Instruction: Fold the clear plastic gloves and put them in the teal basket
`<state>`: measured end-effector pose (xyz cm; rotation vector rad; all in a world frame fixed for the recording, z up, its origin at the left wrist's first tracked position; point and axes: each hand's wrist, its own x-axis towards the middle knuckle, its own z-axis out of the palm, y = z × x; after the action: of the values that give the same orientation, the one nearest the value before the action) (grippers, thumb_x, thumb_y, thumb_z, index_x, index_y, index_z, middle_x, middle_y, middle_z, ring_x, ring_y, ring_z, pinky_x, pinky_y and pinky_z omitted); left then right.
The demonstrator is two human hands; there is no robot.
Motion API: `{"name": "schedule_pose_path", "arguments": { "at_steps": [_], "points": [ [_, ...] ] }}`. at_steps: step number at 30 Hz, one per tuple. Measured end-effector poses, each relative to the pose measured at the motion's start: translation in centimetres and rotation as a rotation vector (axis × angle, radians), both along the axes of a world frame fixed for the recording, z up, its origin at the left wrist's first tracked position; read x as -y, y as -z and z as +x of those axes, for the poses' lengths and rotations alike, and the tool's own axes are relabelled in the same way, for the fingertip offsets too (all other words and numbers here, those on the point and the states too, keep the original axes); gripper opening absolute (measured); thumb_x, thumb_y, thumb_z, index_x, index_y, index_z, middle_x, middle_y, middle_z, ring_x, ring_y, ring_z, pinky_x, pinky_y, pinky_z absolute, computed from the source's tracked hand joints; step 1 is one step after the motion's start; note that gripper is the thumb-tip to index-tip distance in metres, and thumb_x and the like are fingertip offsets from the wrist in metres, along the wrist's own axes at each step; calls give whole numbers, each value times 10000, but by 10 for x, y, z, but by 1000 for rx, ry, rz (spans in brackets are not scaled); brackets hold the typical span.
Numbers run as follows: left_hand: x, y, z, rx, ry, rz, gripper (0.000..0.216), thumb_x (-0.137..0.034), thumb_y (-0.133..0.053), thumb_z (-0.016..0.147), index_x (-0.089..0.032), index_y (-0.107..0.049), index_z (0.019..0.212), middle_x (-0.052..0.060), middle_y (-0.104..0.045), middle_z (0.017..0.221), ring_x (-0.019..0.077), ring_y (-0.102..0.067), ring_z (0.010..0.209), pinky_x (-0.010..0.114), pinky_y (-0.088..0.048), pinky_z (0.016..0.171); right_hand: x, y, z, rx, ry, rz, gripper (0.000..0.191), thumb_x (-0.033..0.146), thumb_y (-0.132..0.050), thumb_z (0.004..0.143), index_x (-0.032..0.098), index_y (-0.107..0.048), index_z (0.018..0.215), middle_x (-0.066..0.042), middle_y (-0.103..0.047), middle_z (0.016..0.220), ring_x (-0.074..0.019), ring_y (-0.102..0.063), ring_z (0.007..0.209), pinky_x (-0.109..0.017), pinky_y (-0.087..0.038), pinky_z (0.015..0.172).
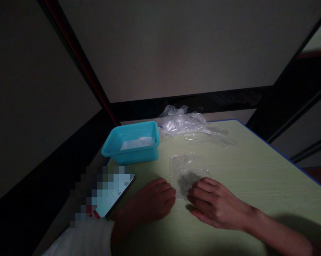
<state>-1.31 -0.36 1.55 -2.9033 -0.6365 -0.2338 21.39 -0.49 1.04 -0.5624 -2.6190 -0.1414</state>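
A flat clear plastic bag (187, 161) lies on the table between my hands. My left hand (159, 199) is closed at the bag's lower left edge, its knuckles up and its fingertips hidden. Over the lower right part of the bag, my right hand (216, 203) has its fingers curled inward and casts a dark shadow onto the plastic. Whatever may be in its fingers is out of sight.
A turquoise basket (136, 156) with flat whitish pieces (137, 143) inside stands at the back left. Crumpled clear plastic (184, 122) lies along the back edge. A phone (114, 195), partly blurred, is left of my left hand. The pale table (262, 170) meets a wall behind.
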Motion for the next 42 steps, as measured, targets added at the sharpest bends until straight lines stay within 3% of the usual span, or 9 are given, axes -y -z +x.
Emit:
{"name": "schedule_pose_path", "arguments": {
  "at_steps": [3, 9, 15, 21, 30, 37, 42],
  "points": [
    [-1, 3, -1, 35, 2, 8, 141, -68, -454, 841, -157, -528, 760, 27, -615, 784, 163, -537, 741, 304, -449, 752, 3, 5, -11, 11, 77, 55, 207, 269, -481, 892, 158, -627, 796, -43, -627, 739, -178, -513, 692, -322, -335, 618],
    [0, 2, 0, 94, -16, 8, 151, -74, -428, 833, -160, -544, 789, 41, -643, 819, 165, -563, 765, 315, -453, 770, 4, 14, -17, -8, 122, 129, 283, 92, -403, 902, 144, -620, 728, -65, -667, 815, -177, -543, 674, -323, -369, 594],
    [0, -1, 2, 82, -79, -41, 137, -263, -482, 846, -150, -554, 877, 75, -652, 915, 199, -589, 862, 348, -469, 818, 2, 14, -16, -1, 109, 83, 243, 103, -411, 910, 127, -632, 810, -85, -683, 846, -182, -595, 724, -314, -438, 609],
    [-4, 12, 6, 117, -74, 33, 212, -76, -359, 903, -133, -561, 927, 85, -669, 935, 173, -619, 904, 310, -492, 817, 1, 17, -15, -40, 101, 80, 251, 109, -391, 918, 119, -632, 850, -87, -696, 844, -179, -621, 734, -314, -485, 628],
    [-8, 19, 3, 185, -100, 15, 254, -92, -347, 925, -124, -597, 963, 96, -685, 992, 167, -646, 908, 306, -523, 816, -1, 12, -12, 15, 61, 151, 221, 88, -420, 892, 102, -640, 883, -92, -709, 921, -193, -650, 795, -312, -531, 673],
    [-5, 14, 2, 173, -110, -23, 249, -102, -356, 925, -124, -600, 968, 84, -696, 977, 176, -653, 881, 325, -540, 783, -2, 2, 10, 141, 124, 198, 189, 67, -470, 846, 108, -654, 858, -99, -714, 938, -216, -665, 828, -333, -544, 746],
    [-4, 12, 2, 202, -89, -7, 252, -106, -354, 925, -124, -606, 932, 82, -700, 946, 180, -655, 845, 326, -539, 759, -6, -2, 19, 220, 128, 195, 120, 73, -541, 808, 134, -640, 777, -93, -715, 893, -220, -671, 788, -334, -552, 707]
  ]
}}
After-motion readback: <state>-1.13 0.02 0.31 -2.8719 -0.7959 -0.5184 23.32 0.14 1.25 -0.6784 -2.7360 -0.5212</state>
